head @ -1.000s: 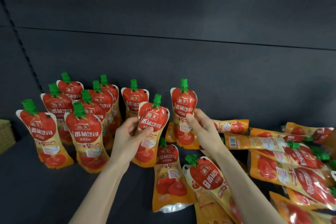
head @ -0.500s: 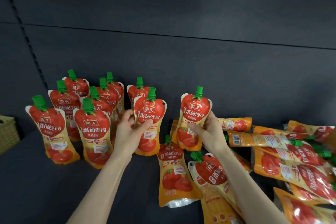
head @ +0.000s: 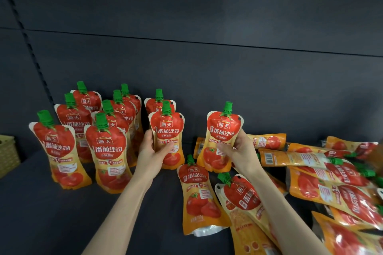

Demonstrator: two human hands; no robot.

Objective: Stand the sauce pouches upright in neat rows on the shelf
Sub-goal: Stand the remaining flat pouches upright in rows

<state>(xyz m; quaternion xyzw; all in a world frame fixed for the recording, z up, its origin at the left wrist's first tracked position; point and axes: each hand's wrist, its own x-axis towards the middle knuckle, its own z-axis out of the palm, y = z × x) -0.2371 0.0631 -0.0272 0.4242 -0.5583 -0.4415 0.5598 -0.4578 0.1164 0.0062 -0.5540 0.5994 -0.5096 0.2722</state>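
1. Grip: the left hand [head: 152,157] curls fingers and thumb round the waist of one upright pouch [head: 166,130]. The right hand [head: 242,153] clasps a second upright pouch [head: 222,130] the same way. Both pouches are at the middle of the shelf [head: 51,213], right of the standing rows [head: 105,151] and left of the heap of lying pouches [head: 310,161]. I cannot tell whether either base rests fully on the shelf.
2. Toppling: these packs look soft and top-heavy. If a hand lets go before the base sits flat, the pouch probably slumps forward or sideways.
3. Knock-on falls: the left-held pouch stands just in front of a rear pouch [head: 158,103] and near the standing rows. A push too far back, or a brush from the left hand as it leaves, could tip several neighbours.
4. Obstruction: a flat pouch [head: 196,192] lies between the forearms, its green spout close to the foot of the second upright pouch. A base set down on that spout would lean.
5. Snagging: the right forearm lies over another tilted pouch [head: 244,196]. Pulling that arm back carelessly could drag it into the upright ones.
6. Crooked row: the second upright pouch is slightly tilted and well apart from the first, so the line may end up uneven.
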